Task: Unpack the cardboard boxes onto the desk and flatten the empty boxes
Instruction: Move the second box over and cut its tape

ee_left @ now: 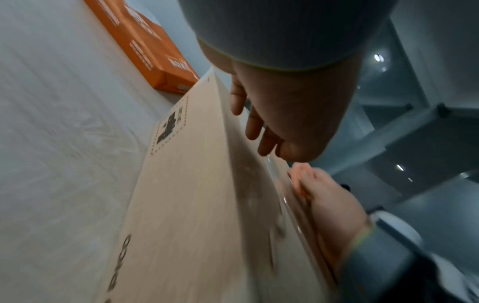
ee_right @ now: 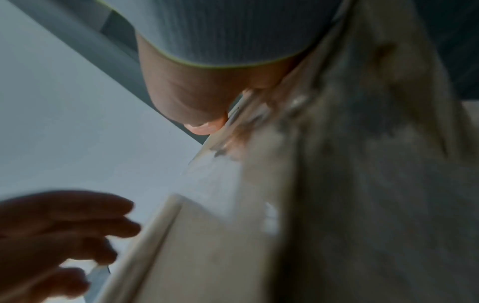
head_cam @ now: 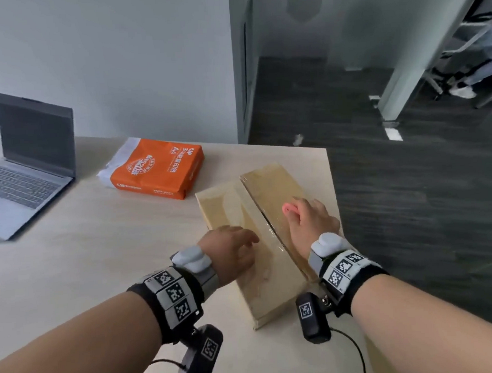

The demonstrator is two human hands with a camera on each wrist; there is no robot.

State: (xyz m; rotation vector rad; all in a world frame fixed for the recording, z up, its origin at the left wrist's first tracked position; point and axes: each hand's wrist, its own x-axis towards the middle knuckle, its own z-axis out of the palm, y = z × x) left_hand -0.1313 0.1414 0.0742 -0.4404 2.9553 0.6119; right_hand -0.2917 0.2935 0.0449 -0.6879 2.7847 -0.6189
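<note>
Two hands sit on top of the cardboard box [head_cam: 253, 237], which lies on the desk [head_cam: 100, 251] directly under my palms, its long axis and taped centre seam running away from me between them. My left hand [head_cam: 231, 254] hovers loose-fingered, grasping nothing, on the near flap; my right hand [head_cam: 309, 223] lies flat with fingers spread on the far flap, its thumb nearest the seam, so it seems better placed to lift the flap edge. Beyond my left hand lies an orange paper ream [head_cam: 155, 169] marked "A4"; the box's side print is too blurred to read.
</note>
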